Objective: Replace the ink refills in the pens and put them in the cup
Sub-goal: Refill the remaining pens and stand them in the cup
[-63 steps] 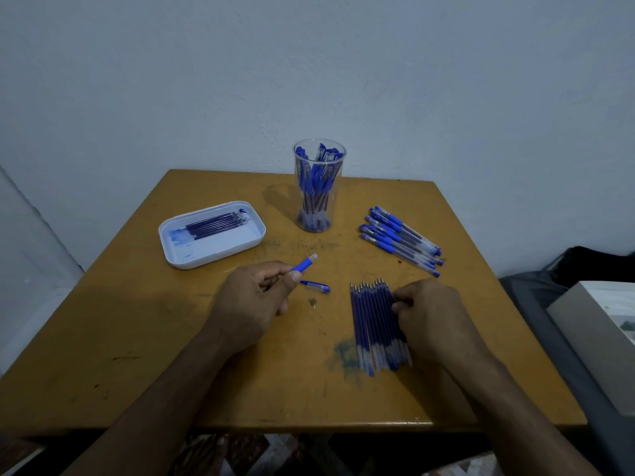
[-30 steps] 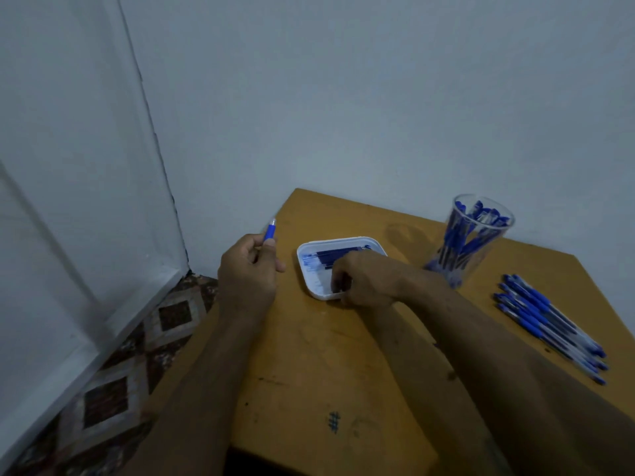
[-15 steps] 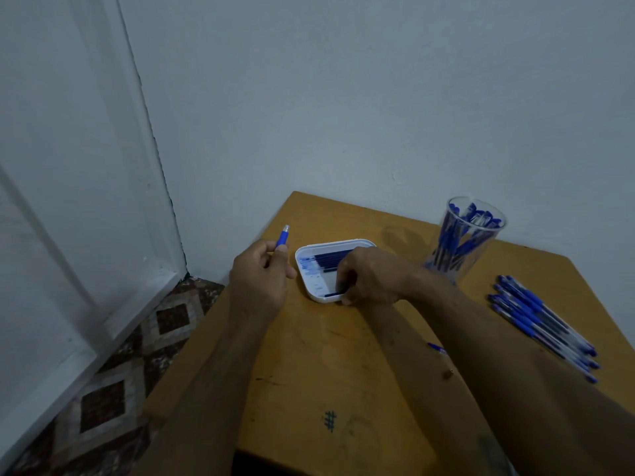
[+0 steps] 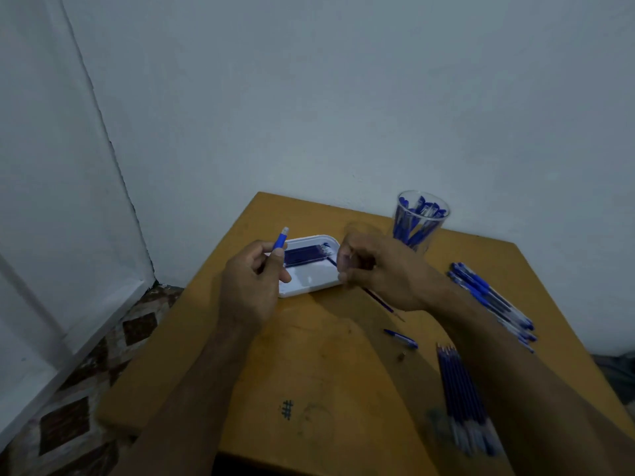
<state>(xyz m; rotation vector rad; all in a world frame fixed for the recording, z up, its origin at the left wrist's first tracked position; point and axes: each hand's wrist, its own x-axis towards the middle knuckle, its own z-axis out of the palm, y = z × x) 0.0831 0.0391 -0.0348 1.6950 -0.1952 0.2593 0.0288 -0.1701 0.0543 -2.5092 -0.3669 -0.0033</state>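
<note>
Fingers of our right hand [image 4: 378, 269] pinch a thin dark refill [image 4: 381, 301], now lifted off the white rounded plastic tray [image 4: 309, 288]; half a second ago they were down in it. Left hand [image 4: 252, 280] grips the blue pen barrel [image 4: 280, 239]. Clear cup [image 4: 420, 219] of pens stands behind on our worn wooden table [image 4: 326, 365].

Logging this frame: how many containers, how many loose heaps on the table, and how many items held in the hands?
Containers: 2 (white tray, clear cup)
Loose heaps: 2 (pens, refills)
Held items: 2 (pen barrel in the left hand, single refill in the right hand)
Total: 6
</note>
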